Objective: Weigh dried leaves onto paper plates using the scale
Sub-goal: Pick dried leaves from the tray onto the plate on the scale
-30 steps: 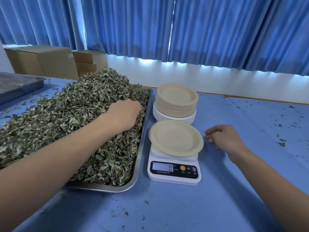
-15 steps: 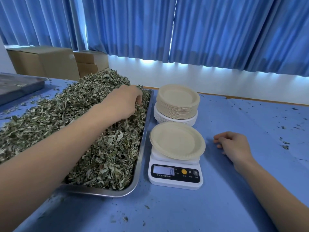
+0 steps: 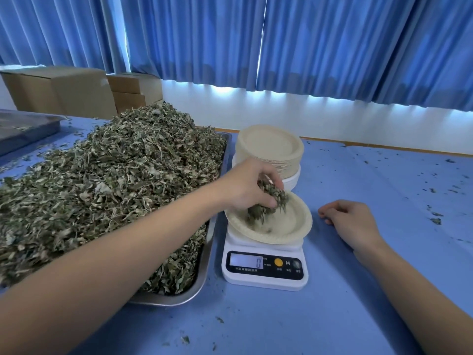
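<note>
You can pass over the table (image 3: 256, 326) in front of the scale (image 3: 263, 280). The plate stack (image 3: 268, 147) crowds it behind, the heaped tray (image 3: 204, 263) on its left

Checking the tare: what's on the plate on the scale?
Left hand holds a leaf clump over the plate; a few bits lie in it. Hand and clump hide its far-left part.

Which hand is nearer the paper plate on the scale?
Left. The left hand holds a clump of leaves right over the plate; the right hand rests on the table beside it, apart.
</note>
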{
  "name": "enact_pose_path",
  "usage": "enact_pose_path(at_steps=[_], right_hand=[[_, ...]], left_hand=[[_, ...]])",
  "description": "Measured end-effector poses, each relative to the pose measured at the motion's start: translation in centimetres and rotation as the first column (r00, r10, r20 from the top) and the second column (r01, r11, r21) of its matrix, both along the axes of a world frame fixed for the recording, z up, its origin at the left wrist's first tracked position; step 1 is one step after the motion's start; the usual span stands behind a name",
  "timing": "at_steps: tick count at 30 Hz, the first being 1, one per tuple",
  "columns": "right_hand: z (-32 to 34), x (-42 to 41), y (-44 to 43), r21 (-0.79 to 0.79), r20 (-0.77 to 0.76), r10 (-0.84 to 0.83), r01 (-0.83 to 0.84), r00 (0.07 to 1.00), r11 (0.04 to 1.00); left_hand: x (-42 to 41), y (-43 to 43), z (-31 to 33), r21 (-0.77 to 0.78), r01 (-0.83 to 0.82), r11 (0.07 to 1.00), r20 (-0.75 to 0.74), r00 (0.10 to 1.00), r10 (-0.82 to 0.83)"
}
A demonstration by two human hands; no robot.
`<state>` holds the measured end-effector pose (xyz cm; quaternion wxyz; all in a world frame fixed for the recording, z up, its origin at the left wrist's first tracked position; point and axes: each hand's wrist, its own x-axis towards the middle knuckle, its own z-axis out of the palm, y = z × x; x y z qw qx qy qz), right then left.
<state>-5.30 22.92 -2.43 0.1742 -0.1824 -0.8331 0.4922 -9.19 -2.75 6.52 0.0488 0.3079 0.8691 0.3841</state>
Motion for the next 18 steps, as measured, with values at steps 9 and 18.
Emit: enact_pose_path(at_steps=[9,18], right_hand=[[0.2,0.2,-0.2,0.036,0.005,0.013,-0.014,1.0,0.999],[0.3,0.2,-0.4,0.048,0.01,0.005,-0.006,1.0,0.999]], left_hand=[[0.5,-1.1,0.7,-0.152,0.079,0.985,-0.111,0.989,-0.096],[-1.8,-8.4,1.2,-0.569,-0.349,0.745,-0.242,0.937,0.254]])
